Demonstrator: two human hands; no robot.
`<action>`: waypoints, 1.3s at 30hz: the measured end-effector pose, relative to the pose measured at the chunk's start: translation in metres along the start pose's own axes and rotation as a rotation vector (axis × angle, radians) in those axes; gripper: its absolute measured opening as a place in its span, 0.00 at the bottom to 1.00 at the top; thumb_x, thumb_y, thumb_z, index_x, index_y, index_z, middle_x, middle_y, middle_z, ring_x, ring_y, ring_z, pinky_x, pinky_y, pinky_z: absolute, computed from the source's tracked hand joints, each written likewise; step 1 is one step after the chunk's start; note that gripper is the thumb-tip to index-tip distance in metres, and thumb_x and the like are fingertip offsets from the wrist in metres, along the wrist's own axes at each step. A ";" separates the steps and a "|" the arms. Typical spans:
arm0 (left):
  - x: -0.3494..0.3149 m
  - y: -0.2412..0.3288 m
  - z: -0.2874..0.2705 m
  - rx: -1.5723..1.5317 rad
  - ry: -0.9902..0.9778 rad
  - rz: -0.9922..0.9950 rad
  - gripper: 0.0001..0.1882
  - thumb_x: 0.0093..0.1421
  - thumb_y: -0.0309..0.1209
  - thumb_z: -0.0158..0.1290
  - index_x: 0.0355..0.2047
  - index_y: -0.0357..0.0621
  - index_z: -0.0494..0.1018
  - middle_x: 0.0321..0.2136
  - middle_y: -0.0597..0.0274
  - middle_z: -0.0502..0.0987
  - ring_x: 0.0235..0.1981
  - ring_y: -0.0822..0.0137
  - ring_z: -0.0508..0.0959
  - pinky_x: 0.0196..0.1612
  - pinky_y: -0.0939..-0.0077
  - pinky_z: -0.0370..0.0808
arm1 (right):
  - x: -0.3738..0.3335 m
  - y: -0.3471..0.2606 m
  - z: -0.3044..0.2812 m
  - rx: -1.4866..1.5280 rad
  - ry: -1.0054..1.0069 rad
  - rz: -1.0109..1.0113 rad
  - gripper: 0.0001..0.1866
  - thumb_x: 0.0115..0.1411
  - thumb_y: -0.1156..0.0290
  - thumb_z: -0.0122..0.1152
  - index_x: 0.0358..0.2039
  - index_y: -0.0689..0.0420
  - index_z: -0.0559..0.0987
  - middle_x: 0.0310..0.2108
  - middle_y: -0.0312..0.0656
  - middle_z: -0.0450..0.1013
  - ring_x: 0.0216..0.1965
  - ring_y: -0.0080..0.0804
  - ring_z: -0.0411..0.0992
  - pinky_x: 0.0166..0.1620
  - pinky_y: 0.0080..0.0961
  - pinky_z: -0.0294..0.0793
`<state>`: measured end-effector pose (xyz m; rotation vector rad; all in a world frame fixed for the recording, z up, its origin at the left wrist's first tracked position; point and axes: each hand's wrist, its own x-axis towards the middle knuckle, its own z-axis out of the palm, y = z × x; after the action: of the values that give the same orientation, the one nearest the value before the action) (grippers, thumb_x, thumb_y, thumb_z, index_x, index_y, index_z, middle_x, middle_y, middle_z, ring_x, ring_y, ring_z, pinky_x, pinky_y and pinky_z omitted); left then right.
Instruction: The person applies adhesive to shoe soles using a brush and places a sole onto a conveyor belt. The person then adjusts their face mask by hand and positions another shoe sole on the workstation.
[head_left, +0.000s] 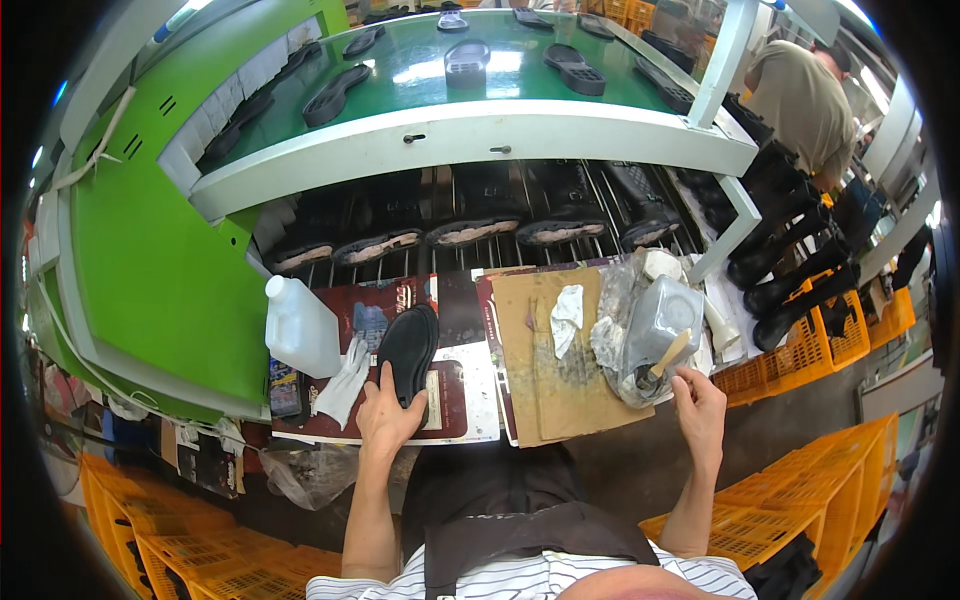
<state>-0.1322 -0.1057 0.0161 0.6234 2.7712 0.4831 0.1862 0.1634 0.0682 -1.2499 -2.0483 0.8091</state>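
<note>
Sole (410,335) at eleven o'clock, its far end tipped a touch past twelve, and the left hand (388,412) has it by the near end! Thumb at the right edge, fingers at the left: a light pinch, above the maroon-and-white board (470,375). Over at one o'clock, the right hand (702,405) brings thumb and forefinger close together just beside the brush (673,352), its handle slanting over the clear tub (665,300); whether the tips touch it, one cannot tell. Now for technique! The left would do well to stay on the edges, leaving the broad face free for bristles. The right's best bet looks like the handle's upper end, well off the dark head, with any excess wiped on the tub before crossing the cardboard (535,400). Thin, even strokes from near end to far should serve, no pooling at the rim. And watch the white glove (343,388) at the sole's eight o'clock: one careless drip could spoil it!
</note>
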 end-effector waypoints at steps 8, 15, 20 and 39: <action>0.001 -0.002 0.004 0.032 0.005 0.012 0.46 0.51 0.54 0.55 0.64 0.42 0.56 0.46 0.33 0.69 0.43 0.38 0.76 0.48 0.53 0.73 | -0.025 -0.135 -0.011 0.486 -0.264 -0.633 0.09 0.56 0.82 0.57 0.37 0.62 0.82 0.27 0.44 0.77 0.23 0.33 0.75 0.29 0.21 0.75; -0.001 -0.005 0.005 0.045 -0.004 -0.001 0.46 0.51 0.54 0.55 0.65 0.43 0.56 0.48 0.33 0.68 0.44 0.38 0.76 0.48 0.54 0.72 | -0.033 -0.183 -0.017 1.336 -0.342 -1.311 0.04 0.56 0.77 0.64 0.33 0.61 0.79 0.33 0.53 0.75 0.27 0.42 0.76 0.26 0.31 0.78; 0.001 -0.005 0.003 0.050 0.005 0.010 0.45 0.52 0.54 0.55 0.65 0.43 0.56 0.47 0.33 0.68 0.44 0.38 0.76 0.48 0.54 0.73 | -0.030 -0.195 -0.028 1.309 -0.480 -1.376 0.12 0.58 0.71 0.61 0.43 0.56 0.78 0.36 0.45 0.73 0.30 0.37 0.73 0.29 0.31 0.75; -0.019 0.010 -0.015 0.011 -0.105 0.014 0.47 0.55 0.60 0.49 0.64 0.38 0.55 0.58 0.29 0.61 0.59 0.38 0.63 0.61 0.54 0.60 | -0.051 -0.180 -0.037 1.281 0.467 -1.321 0.10 0.65 0.64 0.55 0.35 0.59 0.73 0.35 0.52 0.72 0.30 0.44 0.75 0.27 0.33 0.76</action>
<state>-0.1168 -0.1099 0.0372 0.6513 2.6739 0.4262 0.1347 0.0575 0.2181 0.5792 -1.0631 0.7336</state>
